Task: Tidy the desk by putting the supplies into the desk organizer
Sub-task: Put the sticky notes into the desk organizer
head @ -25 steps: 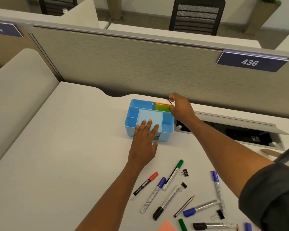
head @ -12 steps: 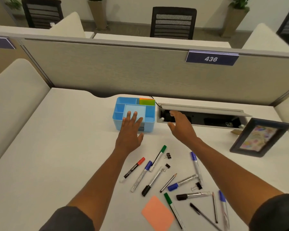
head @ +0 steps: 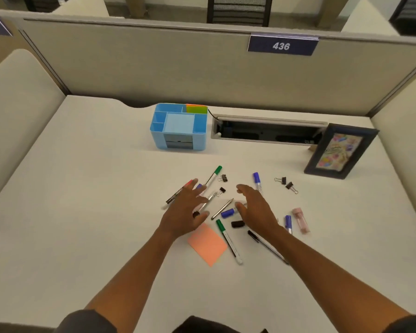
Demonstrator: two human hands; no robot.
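Glossy blue plastic organizer [head: 178, 138], matt white desk [head: 82, 188], fabric partition [head: 154, 68]

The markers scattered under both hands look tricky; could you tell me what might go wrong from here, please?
1. Both the left hand and right hand hover open over crossed markers; a sweep could roll some away.
2. Small binder clips lie apart and may be missed.
3. The picture frame leans nearby and could be knocked.

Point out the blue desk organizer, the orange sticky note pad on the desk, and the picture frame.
blue desk organizer [head: 199, 140]: head view, front wall right of the drawers.
orange sticky note pad [head: 208, 246]: head view, middle of top sheet.
picture frame [head: 322, 153]: head view, left edge of dark border.
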